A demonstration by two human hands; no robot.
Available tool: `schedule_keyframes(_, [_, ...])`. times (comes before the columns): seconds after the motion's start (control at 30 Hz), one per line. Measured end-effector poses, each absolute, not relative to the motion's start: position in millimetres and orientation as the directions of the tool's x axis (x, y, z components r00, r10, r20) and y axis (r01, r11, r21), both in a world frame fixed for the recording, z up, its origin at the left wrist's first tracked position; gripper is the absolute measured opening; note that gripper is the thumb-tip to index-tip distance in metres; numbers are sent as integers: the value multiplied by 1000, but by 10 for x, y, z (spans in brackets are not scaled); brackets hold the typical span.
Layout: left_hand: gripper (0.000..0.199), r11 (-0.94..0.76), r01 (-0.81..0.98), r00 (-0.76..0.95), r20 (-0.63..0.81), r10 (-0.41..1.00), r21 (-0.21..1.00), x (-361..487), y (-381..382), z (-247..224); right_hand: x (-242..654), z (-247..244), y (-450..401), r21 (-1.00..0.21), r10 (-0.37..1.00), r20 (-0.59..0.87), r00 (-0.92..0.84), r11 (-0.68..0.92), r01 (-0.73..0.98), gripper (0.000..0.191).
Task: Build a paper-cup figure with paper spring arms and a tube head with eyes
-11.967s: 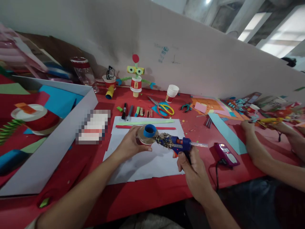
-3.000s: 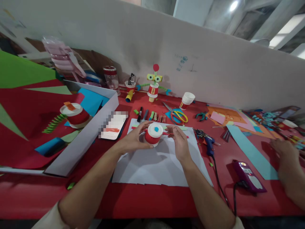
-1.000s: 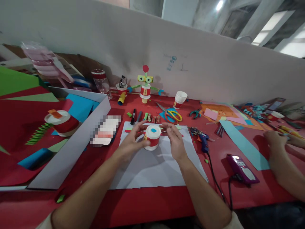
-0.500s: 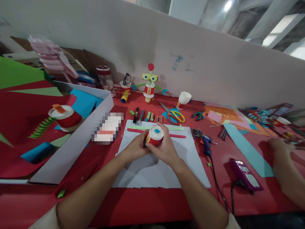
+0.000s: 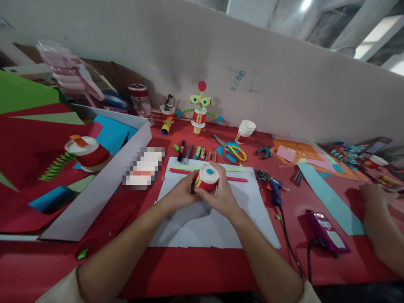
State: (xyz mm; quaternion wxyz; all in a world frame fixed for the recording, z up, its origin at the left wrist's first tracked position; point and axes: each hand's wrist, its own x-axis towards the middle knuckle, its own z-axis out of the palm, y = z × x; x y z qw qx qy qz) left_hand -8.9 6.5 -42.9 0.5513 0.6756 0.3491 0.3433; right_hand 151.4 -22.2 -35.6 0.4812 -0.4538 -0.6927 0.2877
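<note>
Between my two hands is a red and white paper cup (image 5: 207,178), bottom up, with a small blue paper piece on its top. My left hand (image 5: 182,191) is closed around its left side, and my right hand (image 5: 222,193) grips its right side, thumb in front. The cup is over white paper sheets (image 5: 208,227). Just behind it lie a light green paper strip (image 5: 232,168) and a red paper strip (image 5: 238,179). A paper-cup robot figure (image 5: 198,117) with folded green arms stands farther back by the wall.
To the left sits a white box (image 5: 104,185) of coloured paper. Scissors (image 5: 235,152), stacked cups (image 5: 245,131), pliers (image 5: 262,152), a blue glue gun (image 5: 275,191) and a purple corded device (image 5: 327,232) lie rightward. Another person's arm (image 5: 378,223) rests at far right.
My hands and the cup keep nearly the same hold and place. The view has shifted slightly. At far right, the other person's hand has moved a little.
</note>
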Motion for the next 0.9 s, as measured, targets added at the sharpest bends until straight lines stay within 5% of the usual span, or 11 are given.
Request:
schedule_keyframes(0.2, [86, 7, -137, 533, 68, 843, 990, -122, 88, -402, 1624, -253, -233, -916, 923, 356, -149, 376, 139, 88])
schedule_keyframes(0.37, [50, -14, -347, 176, 80, 981, 938, -235, 199, -356, 1744, -221, -218, -923, 925, 379, 34, 380, -56, 59])
schedule_keyframes(0.5, [41, -65, -426, -48, 49, 998, 902, -307, 271, -291, 1721, -224, -246, -919, 916, 394, 75, 393, 26, 67])
schedule_keyframes(0.63, [40, 16, -429, -38, -36, 999, 903, -305, 263, -247, 1588, -211, -279, -931, 941, 339, -10, 337, 136, 80])
schedule_keyframes(0.77, [39, 23, -382, -16, -31, 999, 924, -254, 185, -228, 1530, -146, -247, -943, 972, 111, 206, 169, -288, 60])
schedule_keyframes(0.9, [30, -220, -132, 61, 229, 971, 967, -184, 31, -201, 1575, -85, -214, -788, 975, -108, 192, 34, -614, 52])
